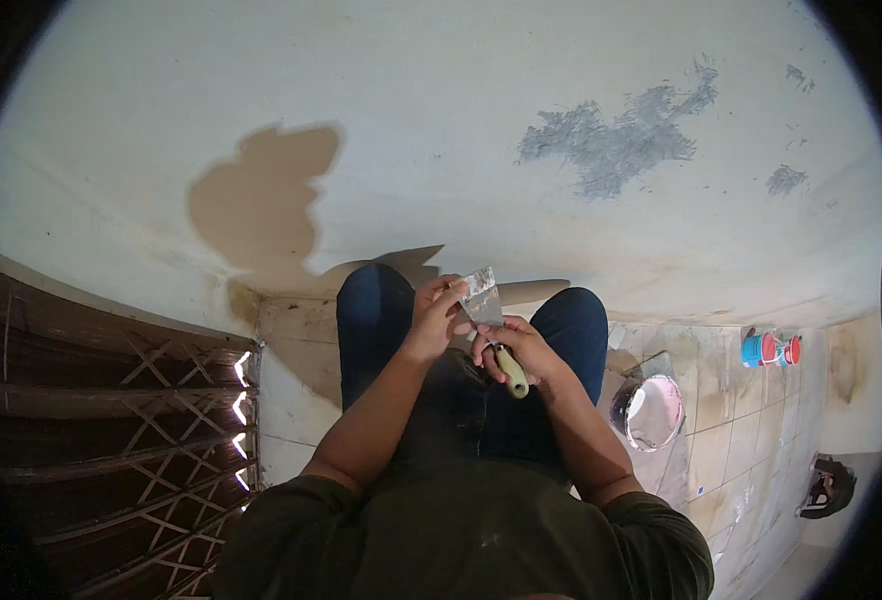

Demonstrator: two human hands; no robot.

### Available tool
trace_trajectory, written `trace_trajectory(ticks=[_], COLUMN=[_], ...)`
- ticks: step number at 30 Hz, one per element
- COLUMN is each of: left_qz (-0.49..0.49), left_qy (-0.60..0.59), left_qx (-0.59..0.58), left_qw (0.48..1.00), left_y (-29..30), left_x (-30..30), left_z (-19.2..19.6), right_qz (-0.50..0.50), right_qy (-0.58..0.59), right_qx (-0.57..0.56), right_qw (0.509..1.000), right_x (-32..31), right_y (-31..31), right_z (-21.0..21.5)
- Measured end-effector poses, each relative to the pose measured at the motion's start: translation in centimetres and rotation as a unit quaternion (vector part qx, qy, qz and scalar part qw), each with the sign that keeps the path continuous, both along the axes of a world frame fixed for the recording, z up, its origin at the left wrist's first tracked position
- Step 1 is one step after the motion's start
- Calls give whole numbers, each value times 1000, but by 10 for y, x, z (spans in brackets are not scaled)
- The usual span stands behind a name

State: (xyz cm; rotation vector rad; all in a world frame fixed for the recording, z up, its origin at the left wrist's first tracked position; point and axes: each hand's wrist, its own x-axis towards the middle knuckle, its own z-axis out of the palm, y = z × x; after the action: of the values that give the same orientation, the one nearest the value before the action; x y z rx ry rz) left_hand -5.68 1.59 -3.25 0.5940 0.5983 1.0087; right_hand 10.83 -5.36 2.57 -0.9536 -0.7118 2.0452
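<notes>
Between my knees I hold a putty knife (485, 308) with a pale yellow-green handle and a flat metal blade smeared with white material. My right hand (523, 348) is closed round it where the blade meets the handle, and the handle end sticks out below the fingers. My left hand (433, 318) grips the blade's left side, fingertips close to its smeared upper edge. Part of the left fingers is hidden behind the blade. In front of me, the pale wall (431, 130) carries a rough grey patch (621, 140) at the upper right.
A whitish-rimmed bucket (649, 412) stands on the tiled floor (716, 400) to my right. Farther right are small blue and red containers (758, 350) by the wall and a dark object (829, 487). A dark folding lattice gate (131, 400) stands on my left.
</notes>
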Motion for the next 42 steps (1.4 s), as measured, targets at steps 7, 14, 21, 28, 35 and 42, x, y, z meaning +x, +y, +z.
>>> trace_trajectory(ticks=[7,14,21,28,35,42], left_qz=[170,97,-13,-43,-173,-214], left_qy=[25,155,268,265,296,240], left_qx=[-39,137,323,238,203,137], left_qw=[984,974,907,933,917,937], left_y=[5,-4,-13,-8,-15,-8], left_x=[0,8,15,28,35,42], left_z=[5,7,11,-20,-45,-34], right_qz=[-85,-473,-346,-137,-340,-303], right_qy=[-88,-80,-36,-73,-394,-249], right_qx=[-4,199,398,766,671,695], right_qw=[993,854,849,624,528,603], right_x=[11,35,30,40,30,31], right_y=[-10,6,16,8,37,73], right_z=[-17,6,91,228,208,175])
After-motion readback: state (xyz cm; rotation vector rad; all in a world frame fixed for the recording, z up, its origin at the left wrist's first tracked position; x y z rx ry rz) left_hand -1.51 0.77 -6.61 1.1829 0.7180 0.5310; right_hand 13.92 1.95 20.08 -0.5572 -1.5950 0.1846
